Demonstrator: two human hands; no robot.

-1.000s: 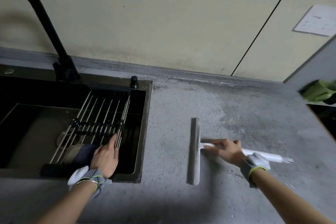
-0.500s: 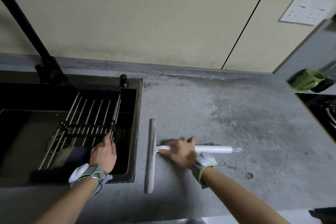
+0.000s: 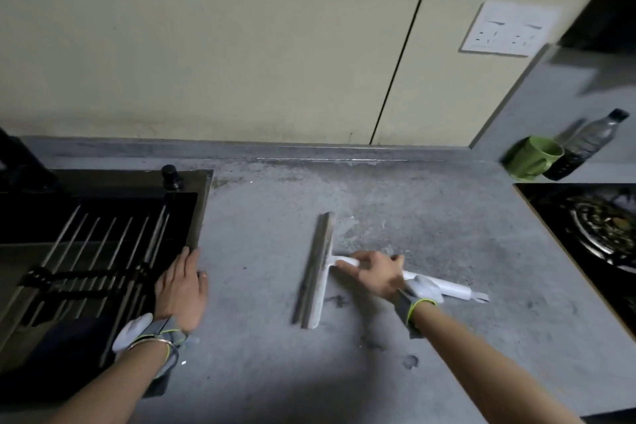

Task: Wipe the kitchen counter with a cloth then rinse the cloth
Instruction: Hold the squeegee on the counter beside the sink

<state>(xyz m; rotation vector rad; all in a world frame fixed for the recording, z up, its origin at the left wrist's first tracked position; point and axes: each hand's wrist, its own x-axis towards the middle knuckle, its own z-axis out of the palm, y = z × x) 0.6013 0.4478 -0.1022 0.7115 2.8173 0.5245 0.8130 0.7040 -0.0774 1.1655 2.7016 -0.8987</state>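
While the right hand (image 3: 377, 274) grips its white handle, one squeegee (image 3: 318, 268) lies flat on the grey counter (image 3: 430, 227), handle running right, blade crosswise, pointing toward the wall. One left hand (image 3: 180, 289) rests flat, fingers straight, on the sink (image 3: 203, 203) rim.

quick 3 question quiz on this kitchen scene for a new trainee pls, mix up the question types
1. True or false: the right hand holds the squeegee by its white handle.
2. Where does the left hand rest? A) on the green mug B) flat at the right edge of the sink C) on the bottle
3. Fill in: beside the green mug, against the wall, stands a clear ____.

Key: 1 true; 2 B; 3 bottle
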